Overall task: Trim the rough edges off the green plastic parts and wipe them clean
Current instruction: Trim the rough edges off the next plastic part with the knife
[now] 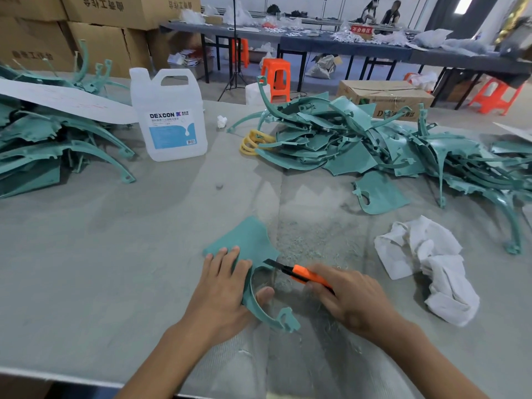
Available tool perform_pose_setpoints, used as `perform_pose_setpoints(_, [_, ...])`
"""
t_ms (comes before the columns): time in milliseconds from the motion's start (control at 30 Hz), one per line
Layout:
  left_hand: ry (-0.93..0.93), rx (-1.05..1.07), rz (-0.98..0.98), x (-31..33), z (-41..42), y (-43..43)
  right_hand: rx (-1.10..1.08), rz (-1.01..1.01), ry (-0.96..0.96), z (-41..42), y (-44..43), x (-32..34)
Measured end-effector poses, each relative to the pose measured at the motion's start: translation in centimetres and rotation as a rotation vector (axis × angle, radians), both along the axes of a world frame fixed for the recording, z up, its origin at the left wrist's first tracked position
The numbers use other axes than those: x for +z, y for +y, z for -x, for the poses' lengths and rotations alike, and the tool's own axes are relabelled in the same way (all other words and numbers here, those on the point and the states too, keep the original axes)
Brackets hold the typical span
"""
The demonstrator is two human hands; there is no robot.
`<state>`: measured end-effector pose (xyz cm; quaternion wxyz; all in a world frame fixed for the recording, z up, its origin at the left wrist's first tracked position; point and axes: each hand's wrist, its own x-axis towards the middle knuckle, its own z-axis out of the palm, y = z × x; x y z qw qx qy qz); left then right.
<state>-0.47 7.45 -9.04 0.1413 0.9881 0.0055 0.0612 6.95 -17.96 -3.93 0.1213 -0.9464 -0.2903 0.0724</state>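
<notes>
Left grip (221, 289), fingers flat, presses the green plastic part (249, 240) to the tabletop (100, 269); right grip (354, 300) clasps an orange utility knife (305, 276).

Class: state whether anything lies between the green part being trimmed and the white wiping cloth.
Only the right hand with its orange knife lies between green part and white cloth; otherwise just shaving-strewn table.

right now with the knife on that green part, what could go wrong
The knife, gripped by the right hand, has its blade close to the left hand, which presses the green part flat; a slip could cut a finger. Only that hand steadies the part, so it may shift and the blade may gouge it.
</notes>
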Motion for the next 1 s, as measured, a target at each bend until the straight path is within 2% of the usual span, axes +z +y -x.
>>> perform_pose_setpoints(133, [0.022,-0.004,0.035,0.1,0.0,-0.1,-0.056,-0.019,-0.073,-0.3,0.0,0.0])
perform_pose_setpoints(533, [0.033,0.002,0.02,0.3,0.0,0.0,-0.019,-0.02,-0.015,-0.7,-0.2,0.0])
perform_pose_setpoints(667, [0.033,-0.007,0.029,0.4,0.1,0.0,-0.091,0.028,-0.049,-1.5,-0.2,0.4])
perform_pose_setpoints(733, [0.036,-0.012,0.036,0.4,0.1,0.0,-0.108,-0.016,-0.034,-1.9,-0.4,0.5])
perform_pose_setpoints(867, [0.031,-0.011,0.036,0.4,0.1,0.1,-0.041,0.017,0.016,-1.5,0.0,0.5])
perform_pose_setpoints(1000, [0.024,-0.018,0.01,0.3,0.1,0.1,-0.107,-0.013,-0.031,-2.2,-0.3,0.7])
